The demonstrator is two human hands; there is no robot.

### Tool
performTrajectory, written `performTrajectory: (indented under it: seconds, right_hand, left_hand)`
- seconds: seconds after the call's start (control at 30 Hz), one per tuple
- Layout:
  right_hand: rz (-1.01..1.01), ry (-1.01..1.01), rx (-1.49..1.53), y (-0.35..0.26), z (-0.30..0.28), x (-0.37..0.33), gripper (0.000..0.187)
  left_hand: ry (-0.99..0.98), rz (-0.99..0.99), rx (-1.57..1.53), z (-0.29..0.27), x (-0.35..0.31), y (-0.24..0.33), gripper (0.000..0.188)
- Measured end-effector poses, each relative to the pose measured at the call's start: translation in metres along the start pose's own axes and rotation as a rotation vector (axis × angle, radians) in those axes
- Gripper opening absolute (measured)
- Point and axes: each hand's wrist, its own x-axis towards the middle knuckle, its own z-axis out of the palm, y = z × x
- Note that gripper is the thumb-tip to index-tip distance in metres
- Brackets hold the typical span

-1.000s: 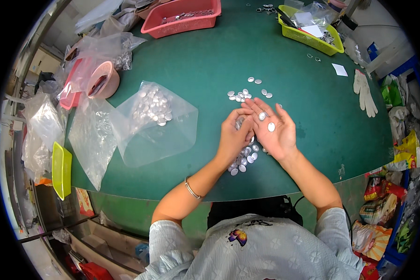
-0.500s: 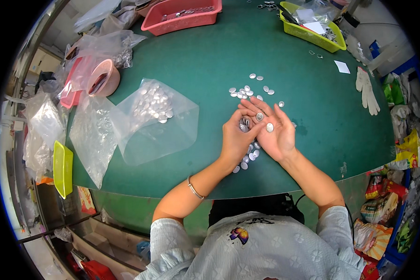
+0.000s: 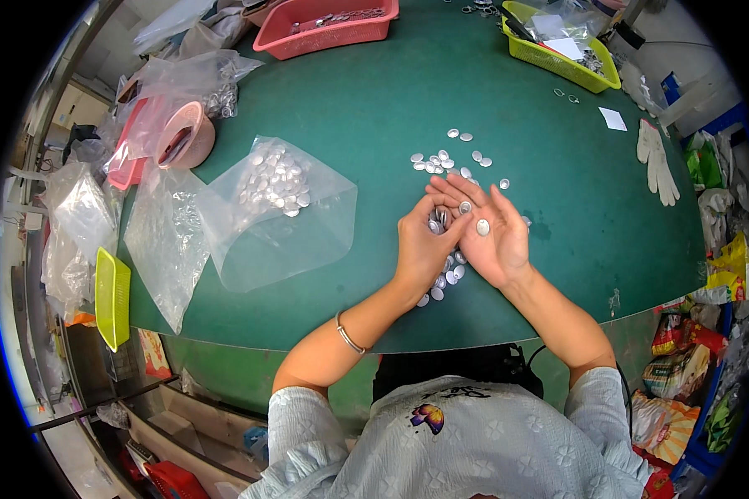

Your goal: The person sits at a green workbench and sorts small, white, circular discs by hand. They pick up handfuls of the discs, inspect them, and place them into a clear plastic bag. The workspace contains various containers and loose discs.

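My left hand point(image 3: 422, 237) is closed around several small oval silver metal pieces point(image 3: 436, 223). Its thumb tip touches another oval piece point(image 3: 465, 207) by the fingers of my right hand; whether it is pinched there I cannot tell. Palm up and fingers stretched out, my right hand point(image 3: 499, 245) bears one oval piece point(image 3: 483, 227) loose on its palm. Below my hands lies a small pile of these ovals point(image 3: 449, 277), partly covered by them. A looser group of ovals point(image 3: 443, 160) is spread beyond my fingertips. More ovals point(image 3: 273, 179) are heaped on a clear plastic bag point(image 3: 320, 224) to the left.
The green table point(image 3: 374, 91) has a pink basket point(image 3: 324, 37) and a yellow-green basket point(image 3: 558, 68) at its far side. On the right lie a white glove point(image 3: 657, 170) and a white card point(image 3: 612, 119). A pink cup point(image 3: 195, 150) and plastic bags point(image 3: 171, 249) crowd the left.
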Motion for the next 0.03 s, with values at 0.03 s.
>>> performTrajectory:
  seconds: [0.03]
  right_hand:
    - [0.001, -0.001, 0.000, 0.0002, 0.0002, 0.0001, 0.052]
  left_hand:
    - [-0.006, -0.005, -0.001, -0.0006, -0.0004, 0.0009, 0.015]
